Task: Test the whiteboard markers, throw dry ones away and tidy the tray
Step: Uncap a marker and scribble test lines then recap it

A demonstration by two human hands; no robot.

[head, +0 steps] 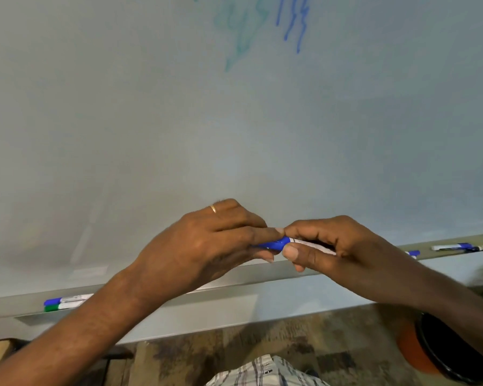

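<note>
I hold a blue whiteboard marker (pixel 286 242) level in front of the whiteboard (pixel 179 121), just above the marker tray (pixel 234 278). My left hand (pixel 207 243) grips its blue cap between thumb and fingers. My right hand (pixel 326 243) grips the white barrel. The two hands meet at the joint between cap and barrel, and the cap sits on the barrel. Faint green scribbles (pixel 243 32) and bold blue scribbles (pixel 296 20) mark the top of the board.
A blue-capped marker (pixel 67 298) and a green-capped marker (pixel 64 305) lie side by side at the tray's left end. More markers (pixel 455 247) lie at the tray's right end, one (pixel 413 253) partly hidden by my right arm. An orange bin with a black liner (pixel 441 349) stands at lower right.
</note>
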